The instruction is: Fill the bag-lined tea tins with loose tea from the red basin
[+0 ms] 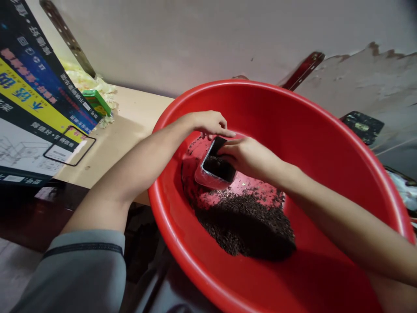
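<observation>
A small square-edged container (215, 179) with a pale rim stands tilted inside a large red basin (312, 143), with dark loose soil-like grains in it. My left hand (211, 123) is at its far rim, index finger stretched across the top and the other fingers curled down against the edge. Over the opening, my right hand (246, 154) reaches in from the right; its fingertips are hidden inside, so what they touch cannot be made out. A heap of the same dark grains (234, 221) lies on the basin floor just below the container, with scattered bits around it.
On the left, a printed cardboard box (42, 100) stands on a light wooden board (130, 117). A small green packet (97, 103) lies beside it. Metal brackets (68, 39) are fixed to the wall behind. A dark flat object (363, 127) is beyond the basin's right rim.
</observation>
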Available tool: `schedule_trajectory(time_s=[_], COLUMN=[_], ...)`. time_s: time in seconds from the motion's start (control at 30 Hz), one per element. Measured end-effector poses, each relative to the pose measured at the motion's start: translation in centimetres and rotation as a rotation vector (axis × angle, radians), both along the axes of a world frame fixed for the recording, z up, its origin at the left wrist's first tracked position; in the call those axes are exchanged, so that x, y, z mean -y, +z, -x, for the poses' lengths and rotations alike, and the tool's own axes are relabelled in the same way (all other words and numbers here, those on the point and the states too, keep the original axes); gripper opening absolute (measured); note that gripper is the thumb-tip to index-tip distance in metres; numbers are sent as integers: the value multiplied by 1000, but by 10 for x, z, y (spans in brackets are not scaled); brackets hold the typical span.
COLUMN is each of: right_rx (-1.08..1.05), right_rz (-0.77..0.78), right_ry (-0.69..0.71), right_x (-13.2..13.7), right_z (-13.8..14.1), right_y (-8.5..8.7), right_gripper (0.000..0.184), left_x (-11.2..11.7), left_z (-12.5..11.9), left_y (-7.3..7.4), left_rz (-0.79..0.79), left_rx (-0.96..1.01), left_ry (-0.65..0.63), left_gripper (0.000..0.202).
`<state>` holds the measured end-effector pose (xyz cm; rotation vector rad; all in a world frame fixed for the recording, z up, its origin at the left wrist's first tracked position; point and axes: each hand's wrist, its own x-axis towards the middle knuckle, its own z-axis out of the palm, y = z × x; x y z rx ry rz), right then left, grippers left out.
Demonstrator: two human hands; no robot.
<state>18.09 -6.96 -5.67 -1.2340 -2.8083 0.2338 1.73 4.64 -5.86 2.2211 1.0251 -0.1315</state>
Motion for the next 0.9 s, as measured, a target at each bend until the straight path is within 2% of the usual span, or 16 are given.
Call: schedule_trajectory(time_s=[0.07,0.13,0.23,0.3,0.43,0.6,0.7,0.9], right_rx=[238,417,469,466,575,655,639,572], right_rz=[47,133,344,401,367,356,380,357], right_ry=[-79,-96,77,141,151,99,152,102], right_x=[0,1,5,7,9,10,9,-7], right_z=[13,27,43,49,56,63,62,52], right_y=[-6,-10,-9,-9,-12,-17,-18,-22], right_gripper=[21,22,22,26,32,35,34,31], left_x=[4,8,12,13,10,-2,-7,-7], left_z=[-5,-6,-2,2,6,7,10,14], left_y=[-1,2,8,10,5,0,-1,-3], left_rz=[54,126,233,278,269,101,62,67], left_rx=[-10,-40,-121,-170,-153,-124,-128,-112], left_ry=[-46,-41,-21,-22,13,101,113,140], left_gripper=[54,49,48,48,55,66,64,58])
